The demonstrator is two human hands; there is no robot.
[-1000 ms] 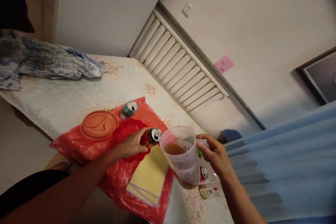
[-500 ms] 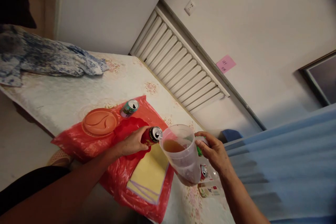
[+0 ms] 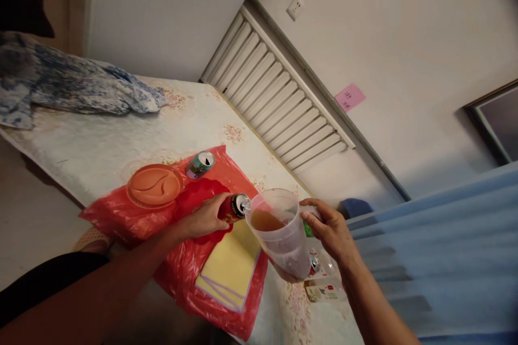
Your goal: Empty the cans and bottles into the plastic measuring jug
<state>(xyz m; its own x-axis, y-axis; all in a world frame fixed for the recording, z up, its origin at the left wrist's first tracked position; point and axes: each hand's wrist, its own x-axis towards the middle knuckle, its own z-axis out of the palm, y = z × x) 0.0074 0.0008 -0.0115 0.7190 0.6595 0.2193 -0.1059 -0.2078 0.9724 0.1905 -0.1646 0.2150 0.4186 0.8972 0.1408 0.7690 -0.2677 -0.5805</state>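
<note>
Two hands are at work, and I count three drink cans. The first is a red aluminium can (image 3: 233, 208), tipped over so that its opened top touches the rim of one clear plastic pitcher (image 3: 281, 234). The left hand (image 3: 204, 219) grasps this can around its body; the fingers are curled over the far side, the thumb lies on the near side, and only the top end sticks out to the right of the fingertips. The right hand (image 3: 329, 230) holds the pitcher from its right side, fingers closed on the handle part, and the pitcher stays lifted a little above the table, with brown liquid inside. The second can, a green one (image 3: 199, 165), lies on its side farther away on one red plastic bag (image 3: 178, 275). The third, another red can (image 3: 314, 264), shows just behind the pitcher's bottom. One round orange lid (image 3: 154, 185) rests left of the green can. Yellow paper sheets (image 3: 230, 268) lie near on the bag.
</note>
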